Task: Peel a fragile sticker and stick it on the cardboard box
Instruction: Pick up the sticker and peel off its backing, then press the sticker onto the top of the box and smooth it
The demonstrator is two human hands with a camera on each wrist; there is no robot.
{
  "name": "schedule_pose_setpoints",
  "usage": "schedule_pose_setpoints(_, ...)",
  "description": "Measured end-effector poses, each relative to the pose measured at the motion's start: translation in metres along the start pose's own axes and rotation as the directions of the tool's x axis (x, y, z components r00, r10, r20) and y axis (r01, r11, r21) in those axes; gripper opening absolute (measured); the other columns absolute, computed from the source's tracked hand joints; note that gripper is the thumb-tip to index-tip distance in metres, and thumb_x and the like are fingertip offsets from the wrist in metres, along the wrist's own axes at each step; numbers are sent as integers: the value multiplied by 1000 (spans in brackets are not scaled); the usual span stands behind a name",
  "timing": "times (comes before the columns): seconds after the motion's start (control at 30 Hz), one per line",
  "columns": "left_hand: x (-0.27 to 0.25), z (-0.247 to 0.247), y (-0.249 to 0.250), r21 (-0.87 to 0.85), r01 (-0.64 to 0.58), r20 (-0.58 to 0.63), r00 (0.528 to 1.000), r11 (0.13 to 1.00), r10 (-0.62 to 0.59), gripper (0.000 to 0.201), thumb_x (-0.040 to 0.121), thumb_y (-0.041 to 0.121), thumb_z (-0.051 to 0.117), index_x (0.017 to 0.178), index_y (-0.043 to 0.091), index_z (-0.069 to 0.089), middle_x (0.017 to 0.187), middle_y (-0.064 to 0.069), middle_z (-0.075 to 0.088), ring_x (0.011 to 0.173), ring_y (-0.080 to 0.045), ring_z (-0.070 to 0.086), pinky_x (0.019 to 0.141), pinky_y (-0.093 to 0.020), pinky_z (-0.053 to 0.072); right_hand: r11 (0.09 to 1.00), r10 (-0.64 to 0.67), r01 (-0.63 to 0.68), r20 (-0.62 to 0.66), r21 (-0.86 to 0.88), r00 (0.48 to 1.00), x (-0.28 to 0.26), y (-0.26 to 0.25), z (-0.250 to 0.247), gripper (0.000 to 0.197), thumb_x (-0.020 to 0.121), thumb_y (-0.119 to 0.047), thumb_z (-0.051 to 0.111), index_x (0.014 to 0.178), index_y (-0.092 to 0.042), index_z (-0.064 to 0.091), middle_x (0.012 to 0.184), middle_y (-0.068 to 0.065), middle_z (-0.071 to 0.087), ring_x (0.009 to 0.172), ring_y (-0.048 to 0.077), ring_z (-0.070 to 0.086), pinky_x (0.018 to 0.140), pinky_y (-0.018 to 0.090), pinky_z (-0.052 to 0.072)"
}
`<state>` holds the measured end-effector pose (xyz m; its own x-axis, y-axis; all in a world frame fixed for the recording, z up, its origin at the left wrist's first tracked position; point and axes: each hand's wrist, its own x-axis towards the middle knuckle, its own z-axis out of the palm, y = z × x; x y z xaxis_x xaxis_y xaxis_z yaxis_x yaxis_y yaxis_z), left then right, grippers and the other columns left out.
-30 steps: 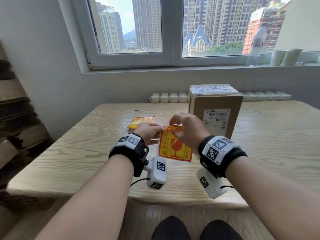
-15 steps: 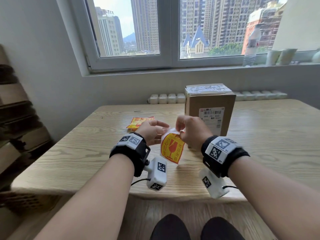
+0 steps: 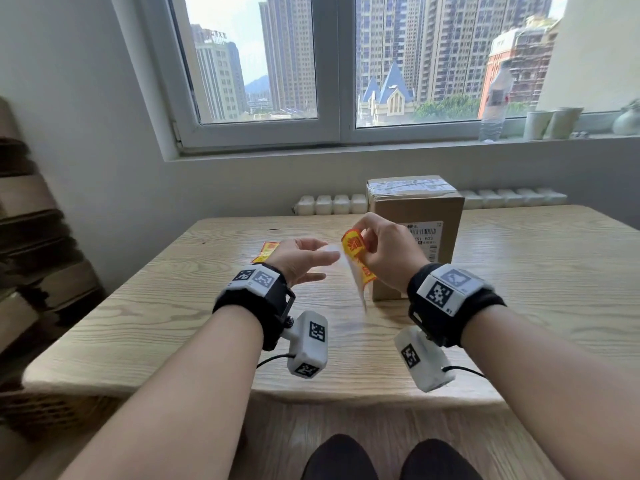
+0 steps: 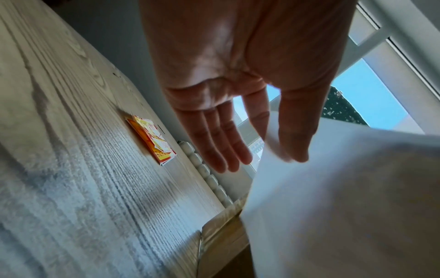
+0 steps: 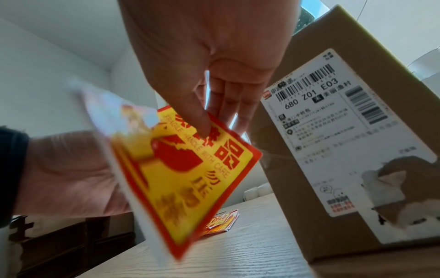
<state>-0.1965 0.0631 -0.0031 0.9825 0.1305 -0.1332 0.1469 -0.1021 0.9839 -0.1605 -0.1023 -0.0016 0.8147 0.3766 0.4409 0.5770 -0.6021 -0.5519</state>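
while the left hand [image 3: 298,259] pinches white backing [image 4: 333,197], the right hand [image 3: 388,252] pinches the fragile sticker [image 5: 190,169]

Light wooden table [image 3: 166,327], pale grain, rounded front edge. Holding 1 brown cardboard box [image 3: 420,211], upright, taped on top, white shipping label with barcodes on the near face, toward the far edge. Also 1 small stack of red-and-yellow stickers [image 3: 266,250], flat, left of the box and apart from it.

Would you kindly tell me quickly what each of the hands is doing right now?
Left hand: pinches the white backing paper.
Right hand: pinches the red-and-yellow fragile sticker.
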Motion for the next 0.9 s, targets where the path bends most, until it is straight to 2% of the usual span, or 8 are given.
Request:
schedule_pose_setpoints(0.13, 6, -6, -10, 13, 31, -76, 997, 999, -30, 15, 81, 4, 69, 85, 15, 61, 71, 1, 72, 66, -10, 70, 85, -32, 53, 999, 41, -41, -2, -8, 999, -2, 4, -5, 26, 82, -9, 62, 105, -22, 61, 71, -14, 55, 71, 12, 57, 64, 27, 49)
schedule_pose_setpoints(0.23, 8, -13, -18, 107, 76, -141, 988, 991, -61, 18, 80, 2, 69, 74, 15, 58, 76, -2, 70, 76, -19, 68, 94, -40, 52, 998, 54, -54, 13, -16, 998, -3, 8, -8, 32, 83, -6, 58, 111, -21, 60, 80, -11, 59, 86, 14, 60, 77, 35, 56)
schedule_pose_setpoints(0.37, 9, -27, -34, 238, 185, -248, 961, 953, -125, 22, 82, 2, 68, 70, 14, 55, 89, -11, 68, 76, -23, 64, 90, -40, 51, 999, 37, -37, -9, -36, 999, -4, 11, -10, 36, 83, -3, 56, 116, -17, 60, 77, -14, 56, 86, 10, 56, 75, 26, 50)
schedule_pose_setpoints(0.47, 9, -38, -46, 388, 275, -346, 928, 880, -137, 9, 76, 8, 74, 81, 7, 66, 104, -18, 73, 95, -30, 70, 88, -41, 55, 998, 35, -36, -38, -50, 999, -3, 14, -12, 36, 84, -3, 56, 116, -18, 61, 78, -13, 57, 85, 9, 55, 73, 23, 45)
schedule_pose_setpoints(0.57, 13, -44, -55, 466, 346, -420, 896, 814, -141, 32, 71, 14, 77, 99, 0, 71, 103, -17, 73, 97, -29, 70, 88, -45, 57, 998, 36, -39, -54, -54, 998, -2, 17, -13, 35, 83, -3, 56, 114, -18, 62, 71, -18, 54, 84, 8, 57, 74, 22, 46)
schedule_pose_setpoints(0.73, 22, -39, -57, 477, 402, -414, 887, 781, -204, 48, 62, 17, 82, 106, 4, 67, 106, -14, 73, 98, -29, 71, 91, -43, 55, 998, 25, -28, -55, -52, 998, -3, 21, -12, 35, 83, -4, 57, 114, -20, 63, 74, -18, 58, 84, 8, 61, 79, 24, 52)
schedule_pose_setpoints(0.83, 16, -29, -41, 521, 347, -453, 887, 780, -92, 44, 69, 19, 79, 111, 10, 68, 116, -9, 69, 109, -28, 65, 91, -29, 49, 998, 29, -31, -46, -47, 998, -4, 22, -14, 33, 83, -4, 58, 110, -21, 63, 78, -16, 61, 86, 10, 64, 81, 27, 55)
schedule_pose_setpoints(0.9, 10, -20, -24, 531, 231, -480, 875, 815, 65, 21, 72, 18, 75, 93, 19, 72, 111, -7, 71, 106, -26, 65, 86, -26, 50, 999, 28, -31, -51, -45, 998, -5, 20, -17, 31, 82, -5, 58, 108, -22, 63, 82, -14, 64, 87, 11, 65, 81, 29, 55)
